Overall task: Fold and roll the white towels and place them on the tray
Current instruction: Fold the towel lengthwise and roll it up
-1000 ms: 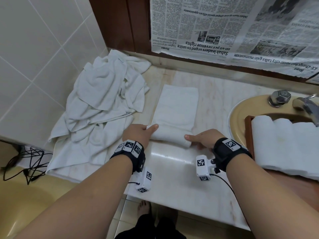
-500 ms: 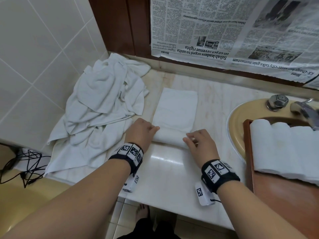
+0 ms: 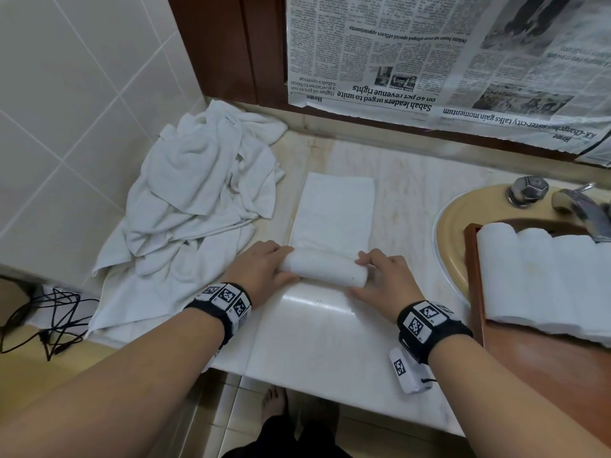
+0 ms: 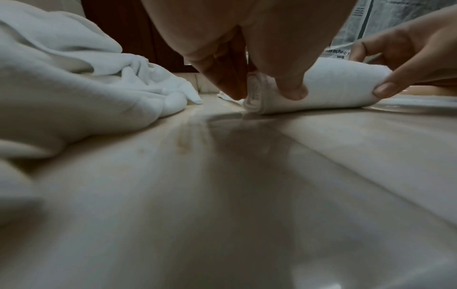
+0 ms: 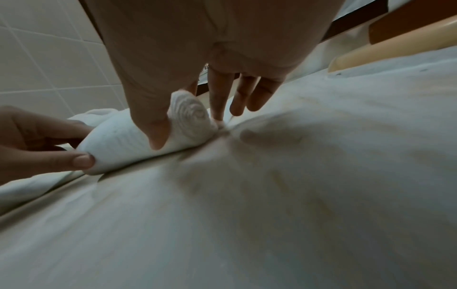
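Both hands, left (image 3: 261, 272) and right (image 3: 383, 279), grip the half-rolled towel (image 3: 322, 269) between a crumpled towel pile (image 3: 198, 206) and the tray (image 3: 471, 276).

I am standing in a bathroom. White glazed wall tiles (image 3: 59, 104) cover the wall to my left. In front of me runs a pale marble vanity surface (image 3: 317, 338), and set into it on my right is a cream oval sink (image 3: 453, 226) with a chrome faucet (image 3: 575, 206) and knob (image 3: 528, 190). Upside-down newspaper (image 3: 429, 61) sheets cover the dark wood-framed panel behind it. My bare foot (image 3: 273, 404) shows on the tiled floor (image 3: 228, 421) below.
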The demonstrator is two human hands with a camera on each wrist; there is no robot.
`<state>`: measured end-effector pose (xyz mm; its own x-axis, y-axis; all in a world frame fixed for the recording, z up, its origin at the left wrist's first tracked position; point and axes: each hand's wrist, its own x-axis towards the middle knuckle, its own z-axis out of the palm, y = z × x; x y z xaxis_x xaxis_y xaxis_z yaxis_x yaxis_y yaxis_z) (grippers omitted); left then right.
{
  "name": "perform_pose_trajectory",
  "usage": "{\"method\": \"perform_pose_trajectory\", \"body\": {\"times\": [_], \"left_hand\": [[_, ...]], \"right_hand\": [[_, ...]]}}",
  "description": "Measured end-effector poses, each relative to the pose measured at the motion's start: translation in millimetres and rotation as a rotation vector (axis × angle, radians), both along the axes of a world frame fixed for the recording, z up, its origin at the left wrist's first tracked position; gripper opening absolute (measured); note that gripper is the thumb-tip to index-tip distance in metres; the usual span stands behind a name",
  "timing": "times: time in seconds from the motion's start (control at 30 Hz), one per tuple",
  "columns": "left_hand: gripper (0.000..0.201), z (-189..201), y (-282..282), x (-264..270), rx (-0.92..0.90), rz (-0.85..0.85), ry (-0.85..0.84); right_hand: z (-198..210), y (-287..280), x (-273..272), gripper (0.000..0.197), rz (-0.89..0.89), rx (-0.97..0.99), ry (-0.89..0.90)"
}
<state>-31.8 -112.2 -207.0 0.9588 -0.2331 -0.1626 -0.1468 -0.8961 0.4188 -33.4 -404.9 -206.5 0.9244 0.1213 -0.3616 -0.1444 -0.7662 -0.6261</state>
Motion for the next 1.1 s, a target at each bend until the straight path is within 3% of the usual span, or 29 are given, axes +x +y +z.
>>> {"method": "perform_pose_trajectory", "body": {"times": [0.13,0.27,0.47,0.67,0.93,1.03,1.1], "left_hand": [[0.066,-4,8,-15,-0.042,-0.005,-0.004],[0.05,-9,5,-32,-0.142,0.104,0.02],[0.043,-14,-3,-39,-0.261,0.269,0.064],[0.036,1,-15,-24,-0.253,0.426,0.143],[0.067,22,-17,7,-0.116,0.487,0.293],[0.061,25,-19,15,-0.143,0.494,0.316],[0.039,24,-21,16,-0.236,0.533,0.245]], "right_hand": [[8,-8,-14,0.05,0.02,0.014,0.017],[6,-11,-21,0.051,-0.005,0.049,0.054],[7,-10,-14,0.052,-0.056,0.101,0.076],[14,-5,6,0.014,-0.013,0.182,0.123],[6,-6,20,0.03,-0.224,0.298,0.162],[11,-4,20,0.036,-0.256,0.313,0.139],[13,0,15,0.039,-0.275,0.337,0.086]]}}
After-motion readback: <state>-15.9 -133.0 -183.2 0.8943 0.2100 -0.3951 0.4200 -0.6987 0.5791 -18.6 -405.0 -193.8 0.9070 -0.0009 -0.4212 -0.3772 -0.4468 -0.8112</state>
